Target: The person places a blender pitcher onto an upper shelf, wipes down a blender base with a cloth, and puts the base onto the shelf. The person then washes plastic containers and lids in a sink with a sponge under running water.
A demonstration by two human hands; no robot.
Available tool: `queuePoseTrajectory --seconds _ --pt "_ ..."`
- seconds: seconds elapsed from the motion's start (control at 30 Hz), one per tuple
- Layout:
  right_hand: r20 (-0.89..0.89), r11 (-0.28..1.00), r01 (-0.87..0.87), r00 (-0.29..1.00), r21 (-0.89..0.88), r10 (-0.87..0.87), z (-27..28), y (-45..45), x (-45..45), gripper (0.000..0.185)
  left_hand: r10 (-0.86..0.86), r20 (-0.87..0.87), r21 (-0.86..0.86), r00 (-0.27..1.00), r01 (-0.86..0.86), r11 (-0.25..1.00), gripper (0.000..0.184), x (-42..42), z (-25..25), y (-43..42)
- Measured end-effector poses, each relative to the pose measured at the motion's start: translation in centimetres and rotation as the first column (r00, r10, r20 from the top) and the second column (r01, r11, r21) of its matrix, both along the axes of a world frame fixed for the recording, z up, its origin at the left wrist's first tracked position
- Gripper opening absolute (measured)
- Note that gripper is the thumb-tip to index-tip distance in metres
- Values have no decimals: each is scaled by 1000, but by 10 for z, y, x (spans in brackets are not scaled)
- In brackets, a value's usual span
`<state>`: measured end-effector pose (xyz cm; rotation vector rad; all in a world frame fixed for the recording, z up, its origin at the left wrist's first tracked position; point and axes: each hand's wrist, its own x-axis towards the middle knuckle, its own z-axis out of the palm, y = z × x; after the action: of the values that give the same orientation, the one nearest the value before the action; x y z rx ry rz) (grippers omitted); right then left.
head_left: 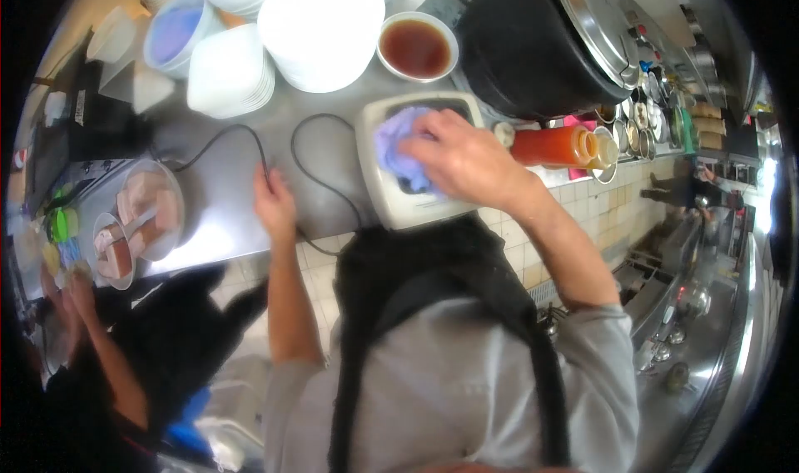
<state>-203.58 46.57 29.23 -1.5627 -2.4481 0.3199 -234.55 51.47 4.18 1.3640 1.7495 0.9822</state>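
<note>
Lying across the counter [225, 186], a dark cable [320, 173] makes loops between the left hand [275, 203] and the pale appliance [387, 211], which sits at the near edge. A big black pot [528, 49] with a metal lid [593, 28] stands beyond its right far corner, and an orange bottle [545, 146] is just beside its right side. Toward the left end of the counter, another person's hand [79, 294] is at work.

Just behind the appliance is a bowl [452, 57] with brown liquid [414, 47]. Toward the far edge stand stacked white bowls [320, 36], square tubs [229, 69] and a bucket [158, 44] with something purple-blue inside. Near the left end, a plastic bowl [176, 232] contains pinkish blocks [141, 192].

The two hands are apart. The right hand [458, 153] comes from the right with bent elbow, its fingers closed on a purple cloth [389, 144], which lies on the dark top of the appliance. The left hand reaches over the near edge, its fingers pointing forward at the cable; whether they grip it, I cannot tell.
</note>
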Motion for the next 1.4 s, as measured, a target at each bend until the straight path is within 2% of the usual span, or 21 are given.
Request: queuePoseTrajectory --seconds 0.03,0.1,0.13,0.23,0.33,0.43,0.5,0.57,0.63,0.67,0.77,0.9,0.97,1.07,1.1,1.17,1.2,1.23,1.27,1.33,1.4 --pt "3 1000 -5 1000 2 5 6 -3 4 37 8 14 17 1000 -8 1000 40 0 -4 0" --pt "-124 955 -5 992 -295 -33 26 -11 23 32 21 19 34 1000 -21 999 40 -5 -8 0" --pt "-85 930 -7 996 -368 -26 39 -13 31 32 8 -18 64 1000 -6 998 40 -5 -10 2" --pt "-107 957 -109 991 -268 83 51 -4 59 35 9 -25 87 1000 -6 996 40 -1 -7 2" --pt "-197 998 9 980 -64 -22 53 31 60 42 10 -21 65 1000 -9 998 40 0 1 0" --pt "-76 997 -54 995 58 58 15 70 48 42 -3 -19 59 1000 5 998 39 -1 5 -1" --pt "99 995 -47 994 -88 55 -8 75 36 42 -17 6 69 1000 17 997 39 3 5 0" --pt "115 997 -21 993 -77 30 -13 74 44 42 -8 28 65 1000 6 998 39 1 4 0" --pt "-8 948 12 1000 -318 -15 -4 71 70 41 -14 31 67 999 12 998 40 1 4 -1" --pt "-70 937 43 995 -347 -71 3 62 80 41 -20 26 73 999 18 997 40 1 5 -1" --pt "-106 934 72 988 -349 -116 6 40 114 48 -17 27 106 999 14 994 39 -1 -7 1" --pt "-83 918 160 976 -363 -203 9 -9 113 38 -13 -35 91 999 16 996 40 0 1 -1" --pt "-76 960 160 980 -231 -182 5 -39 104 30 4 -33 67 999 -2 998 41 1 1 0" --pt "-128 929 195 961 -315 -246 18 -75 84 30 -13 -31 -3 999 13 1000 41 -1 5 1" --pt "-128 910 185 960 -372 -248 28 -83 80 31 -8 -37 1 999 8 1000 41 -3 -10 0" --pt "-34 861 110 989 -496 -146 39 -88 80 32 -36 -227 234 973 90 968 41 -17 -51 4" --pt "-64 852 82 989 -518 -134 48 -83 76 33 -13 -282 281 959 95 955 41 -13 -41 4" --pt "-95 841 47 989 -540 -116 58 -73 70 34 -19 -211 250 977 73 965 41 -14 -41 3" --pt "-136 857 37 983 -515 -125 67 -61 64 36 -23 -185 105 982 43 994 41 -13 -39 2" --pt "-210 884 18 969 -468 -131 84 -34 52 39 10 -240 225 971 45 973 41 -7 -20 -1" --pt "-281 902 -90 959 -422 -36 96 6 32 39 33 -179 154 983 -5 988 39 -3 -5 0"
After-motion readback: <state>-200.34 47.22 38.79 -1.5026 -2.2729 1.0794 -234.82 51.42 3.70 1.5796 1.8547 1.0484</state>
